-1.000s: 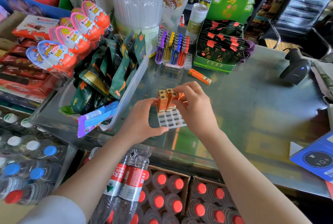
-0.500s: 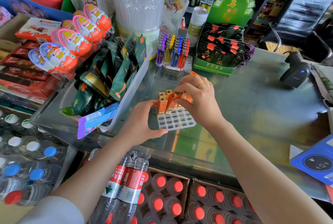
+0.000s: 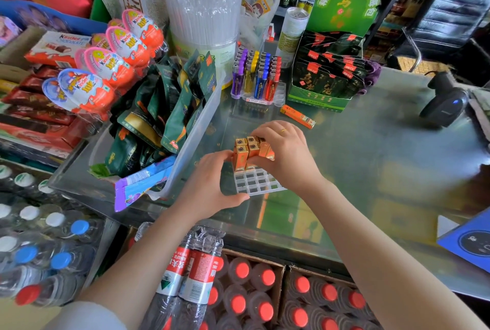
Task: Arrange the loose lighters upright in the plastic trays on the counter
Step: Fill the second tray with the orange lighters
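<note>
A small clear grid tray (image 3: 261,183) lies on the glass counter (image 3: 371,160). Several orange lighters (image 3: 242,154) stand upright in its far rows. My right hand (image 3: 287,156) curls over them from the right, fingers closed on the cluster. My left hand (image 3: 212,186) braces the tray, fingertips against the left lighter and thumb along the near edge. One loose orange lighter (image 3: 298,117) lies flat behind my right hand. Further back, a second tray (image 3: 279,97) carries upright purple, yellow, blue and red lighters (image 3: 256,75).
A clear bin of green snack packets (image 3: 169,107) sits just left of the tray. A green display box (image 3: 323,75) stands at the back, and a barcode scanner (image 3: 445,101) at the right. A blue booklet (image 3: 469,242) lies at the counter's near right edge.
Both hands stay on the tray and the orange lighters. My right hand has settled lower over the cluster, and the lighters stand straighter than before.
</note>
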Tool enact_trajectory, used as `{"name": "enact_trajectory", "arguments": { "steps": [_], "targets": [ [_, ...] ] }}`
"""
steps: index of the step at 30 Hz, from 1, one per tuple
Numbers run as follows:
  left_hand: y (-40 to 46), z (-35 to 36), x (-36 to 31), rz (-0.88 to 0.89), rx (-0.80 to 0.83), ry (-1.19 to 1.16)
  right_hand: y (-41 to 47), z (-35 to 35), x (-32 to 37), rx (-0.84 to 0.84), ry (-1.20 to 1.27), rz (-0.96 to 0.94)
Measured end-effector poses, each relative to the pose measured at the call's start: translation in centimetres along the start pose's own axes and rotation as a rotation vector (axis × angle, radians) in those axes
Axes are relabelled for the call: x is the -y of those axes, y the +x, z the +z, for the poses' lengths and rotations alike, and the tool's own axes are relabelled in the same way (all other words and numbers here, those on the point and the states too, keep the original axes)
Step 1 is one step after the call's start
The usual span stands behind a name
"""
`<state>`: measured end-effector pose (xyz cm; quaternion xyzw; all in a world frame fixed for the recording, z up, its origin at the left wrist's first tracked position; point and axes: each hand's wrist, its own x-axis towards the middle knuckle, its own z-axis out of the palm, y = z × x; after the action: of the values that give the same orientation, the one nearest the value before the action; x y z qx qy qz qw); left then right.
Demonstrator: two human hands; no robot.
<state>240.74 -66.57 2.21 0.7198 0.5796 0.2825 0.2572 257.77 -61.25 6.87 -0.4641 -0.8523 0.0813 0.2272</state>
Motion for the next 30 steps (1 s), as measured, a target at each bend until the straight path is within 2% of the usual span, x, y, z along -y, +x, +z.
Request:
{"name": "enact_trajectory", "arguments": {
  "steps": [3,5,6,8,10,11,13,15,18,26,30],
  "targets": [
    [0.1,0.0,0.1,0.001,0.009,-0.001,-0.1,0.4,-0.4,-0.025,-0.026,-0.015],
    [0.1,-0.1,0.0,0.001,0.001,-0.009,-0.3,0.1,-0.8,-0.013,0.068,-0.001],
    [0.1,-0.1,-0.1,-0.005,-0.004,-0.018,-0.5,-0.3,-1.1,-0.026,0.196,0.049],
    [0.1,-0.2,-0.3,-0.024,-0.014,-0.028,-0.9,-0.8,-2.0,-0.156,0.472,0.228],
    [0.2,-0.2,-0.4,-0.036,-0.013,-0.029,-1.0,-0.5,-3.8,-0.309,0.548,0.428],
    [0.3,-0.2,-0.5,-0.038,-0.007,-0.029,-0.9,-0.2,-4.9,-0.331,0.483,0.497],
    [0.5,-0.1,-0.4,-0.045,0.001,-0.028,-0.2,0.6,-6.9,-0.246,0.273,0.543],
    [0.5,-0.1,-0.4,-0.055,0.001,-0.018,0.7,1.2,-8.4,-0.130,0.086,0.508],
    [0.5,-0.1,-0.4,-0.060,-0.005,-0.010,2.1,1.6,-8.8,-0.045,-0.104,0.451],
    [0.5,-0.1,-0.7,-0.058,-0.016,0.006,4.1,2.3,-9.1,0.114,-0.420,0.393],
    [0.5,-0.1,-0.8,-0.053,-0.017,0.008,3.8,1.6,-9.0,0.144,-0.396,0.372]
  ]
}}
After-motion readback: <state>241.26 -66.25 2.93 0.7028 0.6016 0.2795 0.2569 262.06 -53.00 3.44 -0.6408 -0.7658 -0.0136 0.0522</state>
